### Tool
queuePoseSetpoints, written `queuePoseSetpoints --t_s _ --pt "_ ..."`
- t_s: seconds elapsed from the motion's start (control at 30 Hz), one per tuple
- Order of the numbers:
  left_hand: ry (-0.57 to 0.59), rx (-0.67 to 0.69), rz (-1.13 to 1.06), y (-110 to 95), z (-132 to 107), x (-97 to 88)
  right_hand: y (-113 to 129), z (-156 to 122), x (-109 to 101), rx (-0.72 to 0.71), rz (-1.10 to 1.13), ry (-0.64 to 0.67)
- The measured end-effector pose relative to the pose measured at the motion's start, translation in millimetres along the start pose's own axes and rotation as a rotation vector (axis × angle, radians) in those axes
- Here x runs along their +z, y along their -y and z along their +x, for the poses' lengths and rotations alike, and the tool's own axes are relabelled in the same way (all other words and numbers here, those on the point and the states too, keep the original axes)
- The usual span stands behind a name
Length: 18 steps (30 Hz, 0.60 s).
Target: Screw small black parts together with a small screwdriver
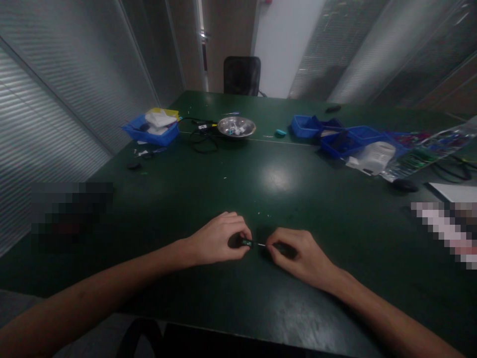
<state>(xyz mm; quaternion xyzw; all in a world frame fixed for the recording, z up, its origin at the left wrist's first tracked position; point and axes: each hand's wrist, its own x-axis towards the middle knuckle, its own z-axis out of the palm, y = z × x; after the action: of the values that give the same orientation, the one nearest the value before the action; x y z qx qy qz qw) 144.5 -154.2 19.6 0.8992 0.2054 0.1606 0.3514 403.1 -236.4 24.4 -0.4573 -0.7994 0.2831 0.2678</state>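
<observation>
Both my hands rest on the dark green table [238, 298] near its front edge. My left hand [218, 238] is closed, pinching a small dark part with a green spot [245, 242]. My right hand [301, 256] is closed too, its fingertips pinched round a thin light pin or shaft [261, 244] that runs from the small part toward it. The two hands are a few centimetres apart, joined by this small object. What the object is cannot be made out in the dim light.
At the back stand a blue tray with white items [151, 130], black cables [201, 136], a metal bowl [236, 127], more blue trays [335, 136], a white object [374, 156] and plastic bags [428, 146]. A black chair [242, 74] stands behind the table.
</observation>
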Motion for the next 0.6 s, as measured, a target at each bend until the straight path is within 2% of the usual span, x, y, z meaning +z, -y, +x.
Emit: queuePoseSetpoints --t_s 0.3,0.6 --pt "0.014 0.006 0.002 1.1 0.2 7.2 0.2 -0.8 1.7 0.009 0.0 0.052" --pt "0.017 0.035 0.009 0.5 1.4 6.7 2.6 2.5 2.0 0.042 0.059 0.031"
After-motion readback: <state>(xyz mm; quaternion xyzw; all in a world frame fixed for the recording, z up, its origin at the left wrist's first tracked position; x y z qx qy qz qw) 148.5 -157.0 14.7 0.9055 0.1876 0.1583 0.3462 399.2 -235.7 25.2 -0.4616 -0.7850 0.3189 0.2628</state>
